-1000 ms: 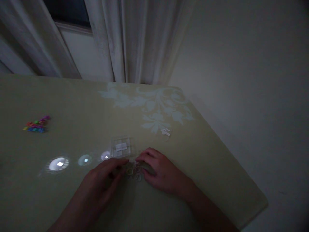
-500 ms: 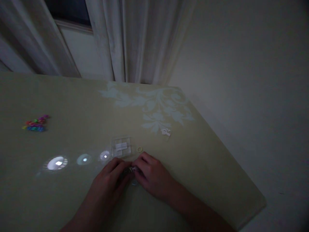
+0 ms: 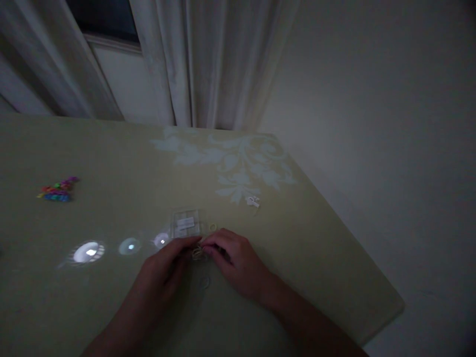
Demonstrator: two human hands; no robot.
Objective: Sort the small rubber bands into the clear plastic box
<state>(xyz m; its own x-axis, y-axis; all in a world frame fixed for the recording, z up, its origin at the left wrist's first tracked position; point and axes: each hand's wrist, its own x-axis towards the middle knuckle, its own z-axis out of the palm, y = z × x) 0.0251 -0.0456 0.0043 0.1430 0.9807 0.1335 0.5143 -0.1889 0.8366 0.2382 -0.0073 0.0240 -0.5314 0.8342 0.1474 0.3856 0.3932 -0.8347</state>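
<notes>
Between the fingertips of both hands is a small bundle of thin pale bands [image 3: 198, 254], its loops partly hidden by the fingers. My left hand [image 3: 163, 267] closes on it from the left. From the right, my right hand [image 3: 238, 258] pinches it with thumb and forefinger. Just beyond the fingers lie a yellowish ring [image 3: 212, 227] and a clear plastic box [image 3: 186, 223] with a white label. A faint pale ring [image 3: 204, 282] rests on the table, nearer to me than the bundle.
On the pale table [image 3: 297, 238], small white pieces [image 3: 253, 201] lie farther back on the right. A pile of small multicoloured pieces [image 3: 57, 191] lies at the far left. Bright reflections show left of the box. Curtains [image 3: 208, 64] hang behind, and a wall stands to the right.
Both hands have shifted slightly up and away, and the bundle's loops show more openly. The faint ring in front of them is now uncovered.
</notes>
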